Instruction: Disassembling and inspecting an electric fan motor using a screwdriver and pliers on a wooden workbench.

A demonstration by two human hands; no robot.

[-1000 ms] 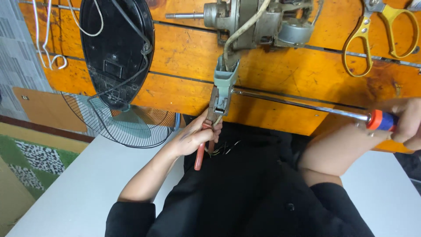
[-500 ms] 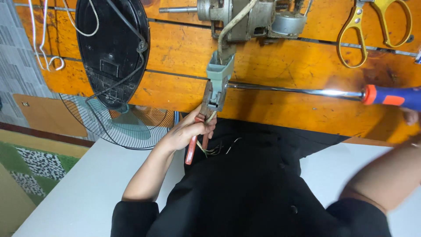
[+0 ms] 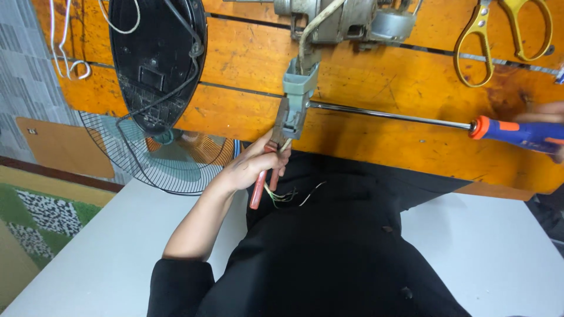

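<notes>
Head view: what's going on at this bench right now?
A person in black works at an orange wooden bench. The left hand grips red-handled pliers, whose nose meets a grey plastic connector block hanging on a cable from a grey fan motor; thin loose wires trail below. The right hand, mostly out of frame, holds a long screwdriver with its shaft reaching the block. A black fan base, a wire fan guard and yellow scissors lie nearby.
</notes>
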